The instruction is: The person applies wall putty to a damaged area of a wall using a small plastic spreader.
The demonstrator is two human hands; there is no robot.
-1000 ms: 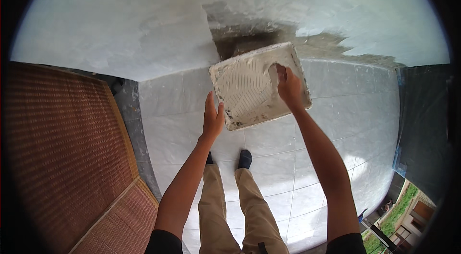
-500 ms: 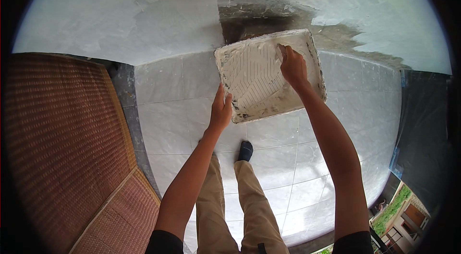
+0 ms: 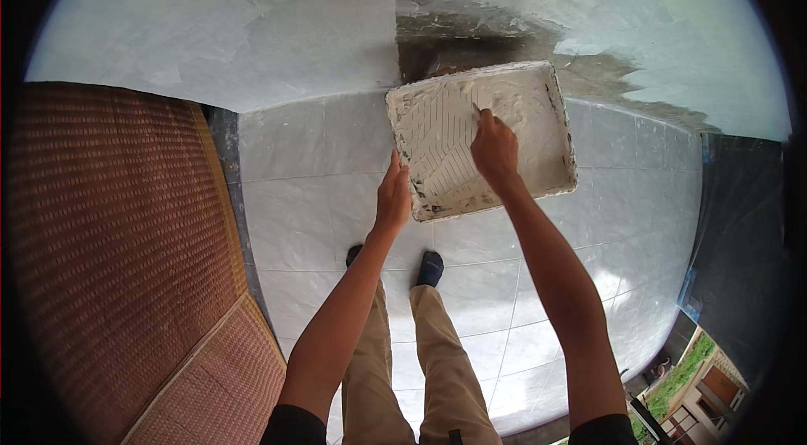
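Note:
A shallow paint tray (image 3: 445, 180), ribbed inside and coated with pale wet paste, is held up above the floor, slightly tilted. My left hand (image 3: 393, 197) grips its left rim near the lower corner, thumb over the edge and the other fingers partly hidden beneath. Over the middle of the tray my right hand (image 3: 496, 148) is closed around a small flat tool (image 3: 477, 110). Only its tip shows beyond my fingers, against the paste. Thicker paste (image 3: 525, 113) lies in the tray's right part.
Ahead stands a pale wall (image 3: 277, 33) with a dark bare patch (image 3: 462, 46). Grey tiles (image 3: 290, 218) cover the floor under my feet. Woven brown mats (image 3: 126, 218) stand along the left, and a dark sheet (image 3: 740, 226) hangs at the right.
My right hand has moved left and toward me across the tray, from its far right part to the middle. The tray and left hand have shifted slightly right and lower in view.

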